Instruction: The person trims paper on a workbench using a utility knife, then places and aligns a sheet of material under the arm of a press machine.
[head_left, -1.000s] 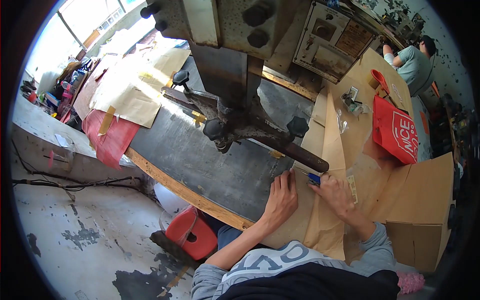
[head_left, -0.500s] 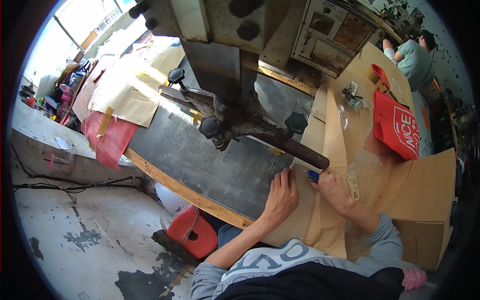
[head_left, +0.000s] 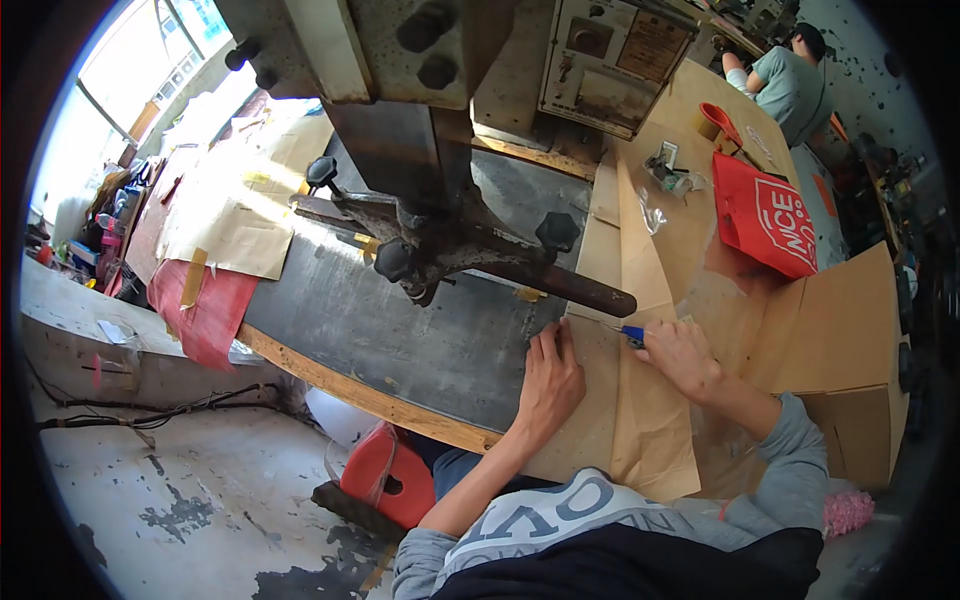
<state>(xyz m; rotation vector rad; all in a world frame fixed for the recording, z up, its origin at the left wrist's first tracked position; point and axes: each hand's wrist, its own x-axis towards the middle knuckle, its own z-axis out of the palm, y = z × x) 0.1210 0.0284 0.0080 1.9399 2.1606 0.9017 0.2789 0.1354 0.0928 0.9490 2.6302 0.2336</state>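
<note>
My left hand [head_left: 554,378] lies on the right edge of the dark work surface [head_left: 420,350], its fingers pointing forward; I cannot make out anything held in it. My right hand [head_left: 682,358] is closed round a blue-handled tool [head_left: 634,334], whose thin tip points left toward my left fingertips. Brown paper [head_left: 650,420] lies beneath and beside my right hand. Just ahead of both hands extends the dark metal arm [head_left: 590,292] of a machine.
A machine column [head_left: 395,150] and control box [head_left: 615,65] stand ahead. A red bag [head_left: 765,215] and an open cardboard box [head_left: 840,330] are at the right. A red stool [head_left: 390,480] is below left. Another person [head_left: 790,90] sits at the back right.
The camera view has shifted and tilted. My right hand, with the blue-handled tool, has moved slightly right, away from my left hand, which stays on the surface.
</note>
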